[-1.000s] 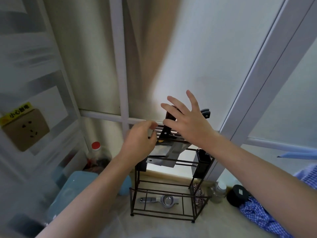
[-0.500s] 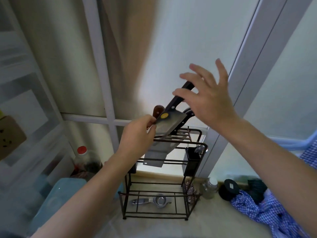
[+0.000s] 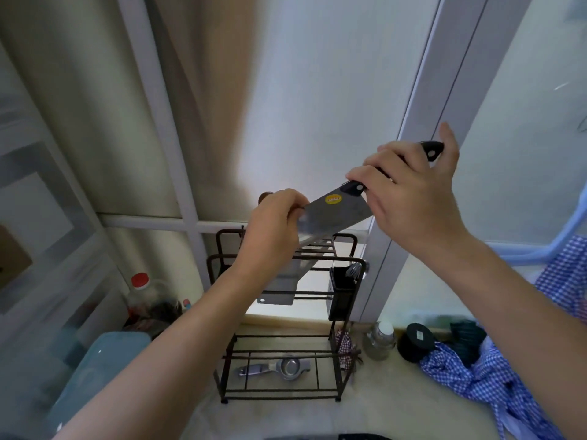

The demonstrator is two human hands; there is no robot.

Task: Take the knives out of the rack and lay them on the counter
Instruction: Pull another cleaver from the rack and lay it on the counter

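A cleaver [image 3: 333, 214] with a black handle and a yellow sticker on its blade is lifted clear above the dark wire rack [image 3: 346, 319]. My right hand [image 3: 409, 192] grips its handle. My left hand [image 3: 273, 230] pinches the far end of the blade. A second cleaver [image 3: 282, 285] still hangs in the rack's top slots, its brown handle tip [image 3: 263, 195] showing behind my left hand.
A black utensil cup [image 3: 341, 296] hangs on the rack's right side. A metal squeezer [image 3: 276, 368] lies on the rack's bottom shelf. Right of the rack are a small glass jar [image 3: 379, 339], a black lid [image 3: 416, 341] and blue checked cloth [image 3: 495, 379]. A red-capped bottle [image 3: 141, 290] stands left.
The black-handled cleaver has come up and to the right, out of the rack. My right hand has closed around its handle, and my left hand has followed, holding the blade.
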